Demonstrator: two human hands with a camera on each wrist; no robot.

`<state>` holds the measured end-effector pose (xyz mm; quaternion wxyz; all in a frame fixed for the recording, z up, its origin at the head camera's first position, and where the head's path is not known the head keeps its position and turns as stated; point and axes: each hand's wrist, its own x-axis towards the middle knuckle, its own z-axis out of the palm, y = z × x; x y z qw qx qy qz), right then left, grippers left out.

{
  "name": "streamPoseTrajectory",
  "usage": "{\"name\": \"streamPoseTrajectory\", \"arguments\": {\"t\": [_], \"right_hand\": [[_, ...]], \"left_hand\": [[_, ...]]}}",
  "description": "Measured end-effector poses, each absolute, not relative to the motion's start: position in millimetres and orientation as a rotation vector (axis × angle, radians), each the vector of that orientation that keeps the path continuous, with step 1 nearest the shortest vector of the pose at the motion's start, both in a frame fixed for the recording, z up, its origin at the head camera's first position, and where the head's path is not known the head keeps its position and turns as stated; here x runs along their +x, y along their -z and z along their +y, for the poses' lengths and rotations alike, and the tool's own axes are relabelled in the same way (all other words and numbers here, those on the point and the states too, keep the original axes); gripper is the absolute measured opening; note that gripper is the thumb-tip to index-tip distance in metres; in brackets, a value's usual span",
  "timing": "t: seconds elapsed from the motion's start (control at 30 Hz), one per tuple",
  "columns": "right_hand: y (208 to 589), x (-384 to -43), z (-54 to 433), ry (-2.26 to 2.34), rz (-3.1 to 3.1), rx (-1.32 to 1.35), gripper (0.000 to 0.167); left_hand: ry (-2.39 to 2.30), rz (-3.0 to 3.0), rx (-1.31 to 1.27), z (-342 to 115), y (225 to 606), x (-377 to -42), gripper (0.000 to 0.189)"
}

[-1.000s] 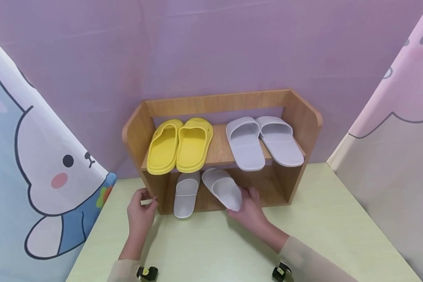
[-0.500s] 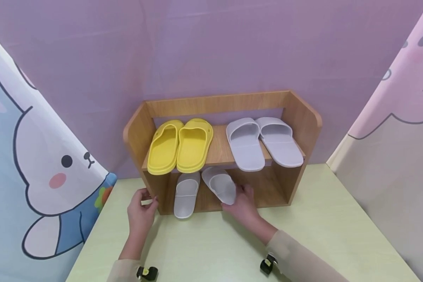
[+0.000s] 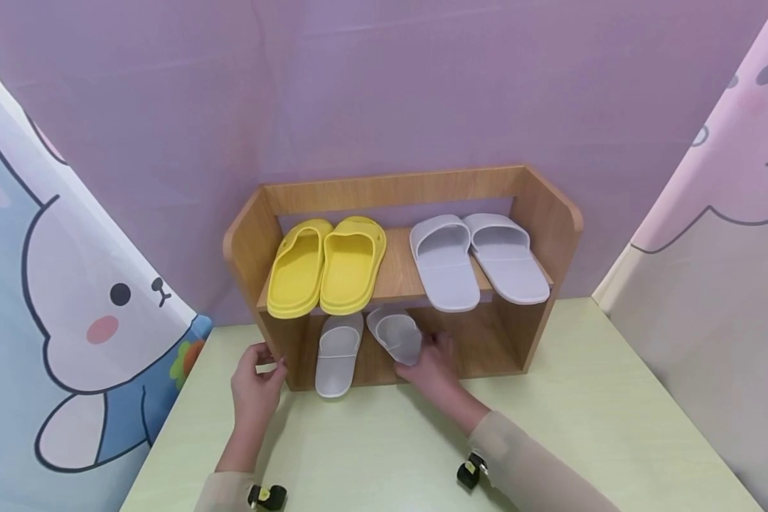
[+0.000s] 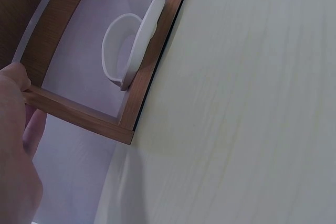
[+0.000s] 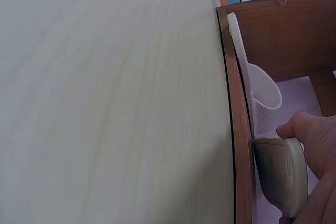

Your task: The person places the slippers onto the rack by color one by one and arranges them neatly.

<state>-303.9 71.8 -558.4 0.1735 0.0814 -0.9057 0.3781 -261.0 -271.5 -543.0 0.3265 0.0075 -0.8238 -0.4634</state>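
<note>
A wooden two-tier shoe rack [image 3: 397, 190] stands on the table. My right hand [image 3: 436, 368] grips the heel end of a pale grey slipper [image 3: 397, 338] at the lower shelf, its toe pointing inward to the left. In the right wrist view this slipper [image 5: 278, 174] is tilted, its underside showing, with my thumb over its edge. A matching slipper [image 3: 338, 355] lies left of it on the lower shelf, heel past the front edge. My left hand [image 3: 254, 387] pinches the front edge of the rack's left side panel [image 4: 79, 115] between thumb and fingers.
On the upper shelf, a pair of yellow clogs [image 3: 354, 274] sits at the left and a pair of lilac-grey slippers [image 3: 451, 277] at the right. A purple curtain [image 3: 384, 92] hangs behind. The pale table [image 3: 358, 455] extends in front.
My right hand has moved left and further into the rack, bringing the slipper deeper over the lower shelf. My left hand has stayed at the side panel.
</note>
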Motion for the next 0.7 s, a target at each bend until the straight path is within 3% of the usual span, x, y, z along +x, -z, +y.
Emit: {"name": "streamPoseTrajectory", "arguments": {"t": [0.7], "right_hand": [[557.3, -300.5, 65.1, -1.172, -2.574, 0.279, 0.085]], "left_hand": [[1.210, -2.165, 0.033, -271.2, 543.4, -261.5, 0.031]]}}
